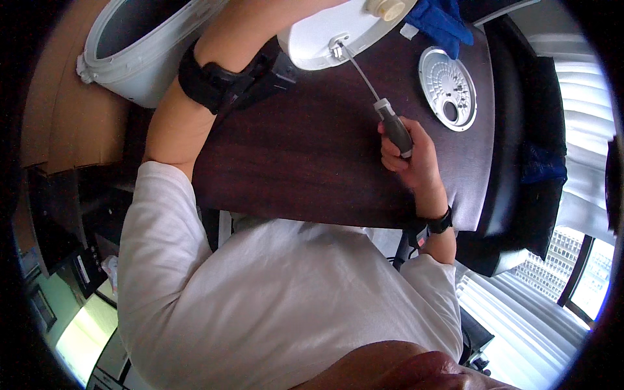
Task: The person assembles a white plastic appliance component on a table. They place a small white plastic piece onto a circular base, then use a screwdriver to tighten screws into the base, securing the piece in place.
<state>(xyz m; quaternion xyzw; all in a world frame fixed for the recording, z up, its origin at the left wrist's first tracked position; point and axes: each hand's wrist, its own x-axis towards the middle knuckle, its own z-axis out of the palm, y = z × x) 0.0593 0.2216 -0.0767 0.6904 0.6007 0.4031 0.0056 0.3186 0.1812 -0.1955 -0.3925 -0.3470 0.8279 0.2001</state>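
My right hand (411, 156) is closed round the grey handle of a screwdriver (394, 129). The long thin shaft points up and to the left. Its tip meets a small metal fitting (337, 51) on the edge of a white rounded plastic part (309, 42); whether it sits in a screw is too small to tell. A cream-coloured round knob (388, 9) stands out of that part near the top edge. Past the black band on my left forearm (235, 36), the arm reaches over to the white part, and the left hand lies beyond the picture's top edge.
A silvery perforated oval disc (448, 88) lies on the dark wood table (292, 156), right of the screwdriver. Blue cloth (439, 26) is behind it. At the far left stands a large white tub (140, 75) beside a cardboard box (71, 117). A black seat (520, 143) borders the table's right side.
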